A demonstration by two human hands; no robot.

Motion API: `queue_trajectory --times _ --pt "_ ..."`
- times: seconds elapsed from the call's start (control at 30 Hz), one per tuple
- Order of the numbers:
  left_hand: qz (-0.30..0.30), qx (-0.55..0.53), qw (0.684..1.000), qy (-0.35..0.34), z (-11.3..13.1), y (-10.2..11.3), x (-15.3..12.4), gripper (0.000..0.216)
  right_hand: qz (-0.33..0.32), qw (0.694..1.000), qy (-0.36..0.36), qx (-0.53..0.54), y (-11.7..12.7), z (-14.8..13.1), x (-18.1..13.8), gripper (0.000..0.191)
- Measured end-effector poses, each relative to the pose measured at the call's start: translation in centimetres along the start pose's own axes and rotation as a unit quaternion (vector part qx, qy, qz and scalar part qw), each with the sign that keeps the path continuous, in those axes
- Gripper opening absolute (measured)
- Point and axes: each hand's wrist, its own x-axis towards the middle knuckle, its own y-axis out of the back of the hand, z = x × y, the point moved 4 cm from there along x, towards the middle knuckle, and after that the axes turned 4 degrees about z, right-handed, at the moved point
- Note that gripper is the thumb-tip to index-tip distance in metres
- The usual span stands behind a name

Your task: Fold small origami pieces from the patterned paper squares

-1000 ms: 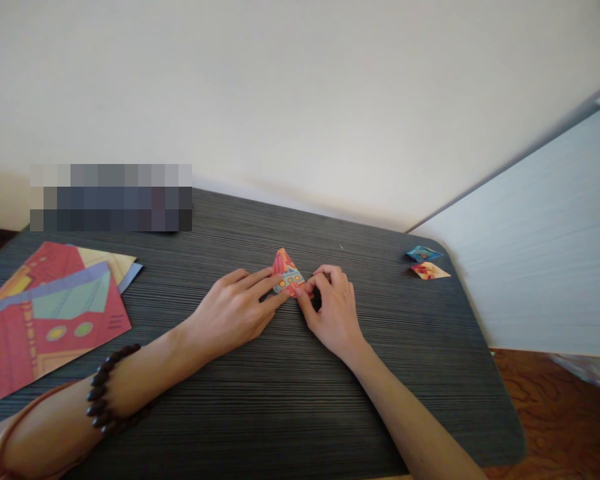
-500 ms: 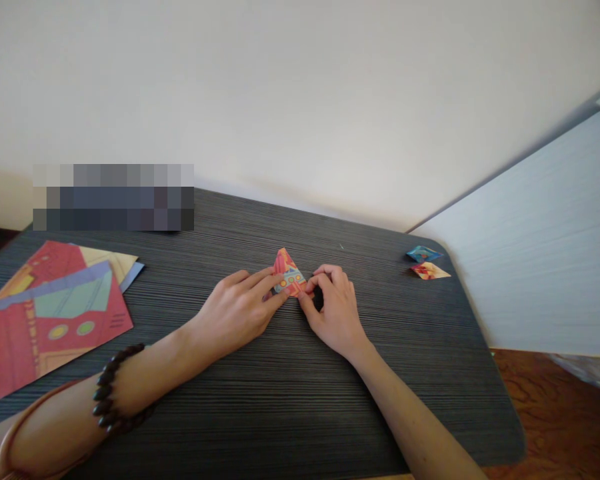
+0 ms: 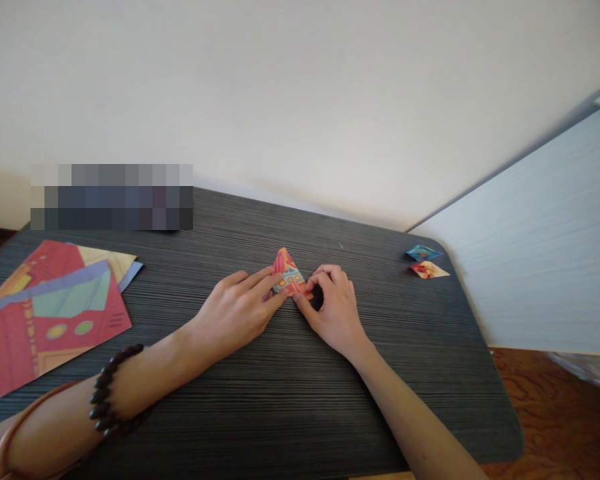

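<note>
A small piece of patterned origami paper (image 3: 291, 277), folded to a triangle with its point away from me, lies on the dark table (image 3: 260, 413). My left hand (image 3: 243, 300) grips its left side, thumb and fingertips on the paper. At the lower right corner, my right hand (image 3: 335, 303) pinches the paper between thumb and forefinger, with its other fingers curled. The fingertips hide parts of both lower corners.
Colourful paper sheets (image 3: 80, 320) overlap at the left. Two small folded paper pieces, one blue (image 3: 423, 253) and one red and yellow (image 3: 430, 269), sit near the right edge. A blurred-out object (image 3: 113, 200) stands at the back left, by the wall (image 3: 300, 100).
My right thumb has shifted slightly to the left along the paper's lower edge. My left hand and the folded paper stay almost where they were.
</note>
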Motion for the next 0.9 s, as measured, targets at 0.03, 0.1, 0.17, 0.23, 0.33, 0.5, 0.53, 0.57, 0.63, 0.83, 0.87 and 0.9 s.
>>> queue_trajectory --times 0.03,0.1,0.17,0.23,0.33,0.5,0.53,0.57,0.63,0.83,0.87,0.9 --pt "0.0 -0.001 1.0 0.001 0.0 0.0 0.0 0.028 -0.002 1.0 -0.001 0.001 0.0 0.0 0.0 0.011" --pt "0.0 -0.002 1.0 0.007 -0.1 0.0 0.1 0.028 -0.007 1.0 -0.003 0.005 0.1 0.0 0.0 0.008" --pt "-0.001 -0.004 1.0 0.009 -0.1 0.0 0.1 0.027 -0.013 1.0 -0.005 0.011 0.1 0.0 0.0 0.006" --pt "-0.002 -0.006 1.0 0.007 -0.1 0.0 0.1 0.027 -0.016 1.0 -0.006 0.021 0.2 0.1 0.0 0.007" --pt "-0.007 -0.009 1.0 0.009 -0.1 0.0 0.0 0.027 -0.019 0.999 -0.007 0.036 0.3 0.3 0.0 0.009" --pt "-0.008 -0.007 1.0 0.012 -0.2 0.0 -0.1 0.027 -0.028 0.998 -0.007 0.062 0.3 0.9 0.1 0.011" --pt "-0.007 -0.005 1.0 0.01 -0.1 0.0 -0.1 0.027 -0.026 0.998 -0.006 0.065 0.3 0.9 0.1 0.012" --pt "-0.007 -0.002 1.0 0.007 -0.1 0.0 -0.1 0.027 -0.02 0.998 -0.005 0.067 0.3 0.9 0.1 0.011" --pt "-0.008 0.006 1.0 0.001 0.0 -0.1 -0.1 0.027 -0.004 0.998 -0.005 0.062 0.3 0.8 0.1 0.01" --pt "-0.015 0.012 1.0 -0.005 0.4 -0.2 -0.3 0.031 0.014 1.0 -0.009 0.008 0.1 -0.2 0.1 0.016" --pt "-0.015 0.011 1.0 -0.002 0.4 -0.2 -0.3 0.031 0.011 1.0 -0.01 0.006 0.1 -0.2 0.1 0.016" --pt "-0.014 0.009 1.0 0.001 0.4 -0.2 -0.3 0.031 0.008 1.0 -0.011 0.008 0.1 -0.2 0.1 0.015"
